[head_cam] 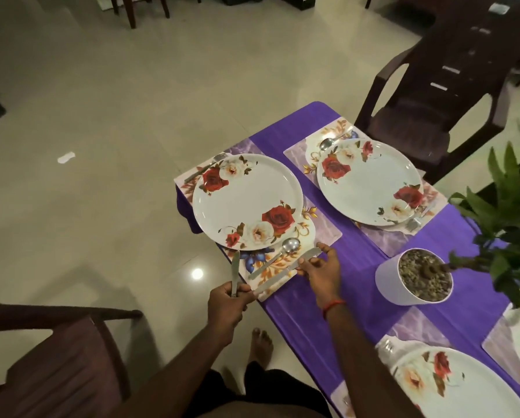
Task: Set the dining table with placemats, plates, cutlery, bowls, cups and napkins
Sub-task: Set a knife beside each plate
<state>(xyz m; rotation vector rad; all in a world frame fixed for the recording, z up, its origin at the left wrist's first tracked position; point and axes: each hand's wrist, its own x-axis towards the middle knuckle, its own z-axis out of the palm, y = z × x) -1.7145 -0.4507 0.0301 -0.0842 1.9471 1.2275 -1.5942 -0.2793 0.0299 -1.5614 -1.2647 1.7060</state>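
Observation:
A rose-patterned white plate point(246, 200) sits on a floral placemat point(325, 233) at the purple table's left edge. A fork point(206, 167) lies beyond it and a spoon point(275, 257) lies on its near side. My right hand point(319, 271) pinches a table knife point(286, 274) that rests on the placemat beside the spoon. My left hand point(227, 303) grips another knife point(234, 274) upright, off the table's edge. A second plate point(370, 182) with spoon point(328, 143) and fork point(415, 221) sits across the table. A third plate point(460, 387) lies near me.
A white pot point(388, 285) with a green plant point(512, 206) stands mid-table, right of my right hand. A dark plastic chair point(439, 95) faces the far setting. A wooden chair point(56, 366) is at my left. Tiled floor lies to the left.

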